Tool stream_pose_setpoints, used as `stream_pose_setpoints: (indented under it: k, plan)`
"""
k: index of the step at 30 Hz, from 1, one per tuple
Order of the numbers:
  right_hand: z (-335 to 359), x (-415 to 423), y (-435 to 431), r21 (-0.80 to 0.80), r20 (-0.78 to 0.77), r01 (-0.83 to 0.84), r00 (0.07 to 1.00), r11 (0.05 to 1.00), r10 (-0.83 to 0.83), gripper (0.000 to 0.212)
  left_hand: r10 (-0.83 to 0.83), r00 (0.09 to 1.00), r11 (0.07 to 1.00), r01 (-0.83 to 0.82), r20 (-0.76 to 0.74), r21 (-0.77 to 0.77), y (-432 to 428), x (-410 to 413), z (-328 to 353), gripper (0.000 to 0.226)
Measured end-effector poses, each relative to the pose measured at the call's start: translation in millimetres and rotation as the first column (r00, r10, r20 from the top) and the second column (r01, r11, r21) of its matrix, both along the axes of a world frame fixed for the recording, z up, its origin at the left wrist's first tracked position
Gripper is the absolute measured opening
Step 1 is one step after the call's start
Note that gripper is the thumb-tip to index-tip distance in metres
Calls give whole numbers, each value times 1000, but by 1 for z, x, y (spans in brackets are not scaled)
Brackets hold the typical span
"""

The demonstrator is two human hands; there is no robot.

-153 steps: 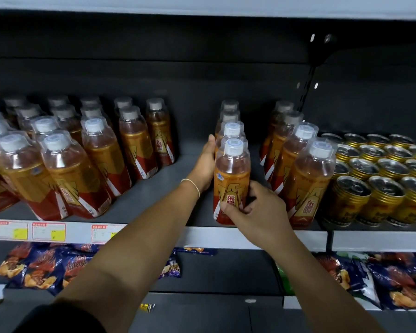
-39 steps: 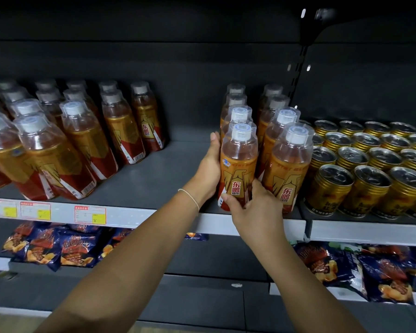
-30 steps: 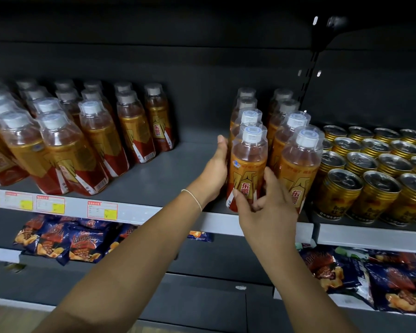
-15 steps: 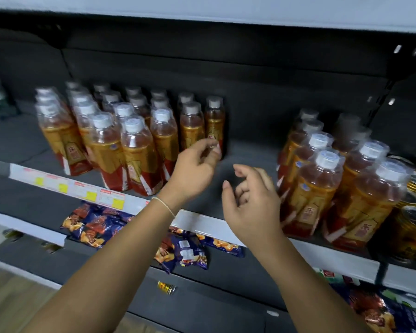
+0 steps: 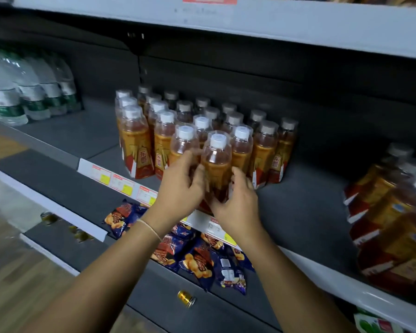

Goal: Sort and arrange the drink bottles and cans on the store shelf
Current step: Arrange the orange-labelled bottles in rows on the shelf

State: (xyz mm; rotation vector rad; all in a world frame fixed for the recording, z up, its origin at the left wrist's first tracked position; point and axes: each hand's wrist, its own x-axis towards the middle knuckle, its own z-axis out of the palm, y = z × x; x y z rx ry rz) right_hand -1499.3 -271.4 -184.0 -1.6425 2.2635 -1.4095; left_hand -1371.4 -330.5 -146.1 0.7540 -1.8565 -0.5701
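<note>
At the front of the left-hand cluster of orange bottles (image 5: 202,135), both hands are now working, having left the right-hand rows (image 5: 394,212) squared up. The left hand (image 5: 180,186) and right hand (image 5: 238,203) are closing around the front bottle (image 5: 217,164), standing upright at the shelf (image 5: 305,200) edge (a stray, I'd guess), so this group is getting tidied next.
</note>
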Motion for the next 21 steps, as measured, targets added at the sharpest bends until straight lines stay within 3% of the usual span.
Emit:
stream_pose_setpoints:
  k: [8, 11, 16, 21]
  plan:
    - [-10, 1, -12, 18, 140, 67, 988, 998, -69, 74, -32, 980, 998, 22, 196, 52, -13, 5, -15, 45]
    - [-11, -9, -1, 42, 145, 88, 985, 995, -93, 72, -10, 966, 1000, 5, 258, 22, -10, -4, -19, 36]
    - [-12, -44, 34, 94, 148, 105, 982, 990, -118, 73, -122, 958, 989, 96, 258, 108, 9, -40, -26, 19]
    - [-8, -95, 76, 127, 217, 130, 964, 983, -155, 76, -286, 941, 945, 246, 180, 216, 38, -100, -29, 32]
